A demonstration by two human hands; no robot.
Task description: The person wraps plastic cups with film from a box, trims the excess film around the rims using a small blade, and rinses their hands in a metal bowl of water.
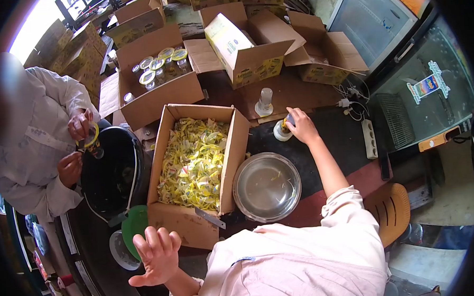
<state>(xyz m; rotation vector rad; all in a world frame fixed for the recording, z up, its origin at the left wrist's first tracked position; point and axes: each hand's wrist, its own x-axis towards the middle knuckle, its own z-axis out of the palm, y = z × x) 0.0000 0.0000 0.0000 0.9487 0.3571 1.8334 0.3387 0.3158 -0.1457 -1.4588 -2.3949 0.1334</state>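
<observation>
My right hand point(302, 126) is closed round the upper part of a small container point(282, 131) with a wide, whitish base, on the dark table. A grey piece and a bit of yellow show at its fingers, which partly hide the container. Behind it stands a clear container point(265, 103) with a narrow top and wide base. My left hand point(158, 255) is raised near the lower left, fingers spread and slightly curled, holding nothing. In front of me sits a round metal bowl point(268, 213) with a few yellow scraps inside.
Left of the bowl is a cardboard box point(240, 148) full of yellow wrappers point(192, 160), with a metal blade point(210, 218) on its front edge. A co-worker point(35, 135) handles a yellow-rimmed container point(92, 136) over a black bucket point(137, 173). A power strip point(369, 139) lies right.
</observation>
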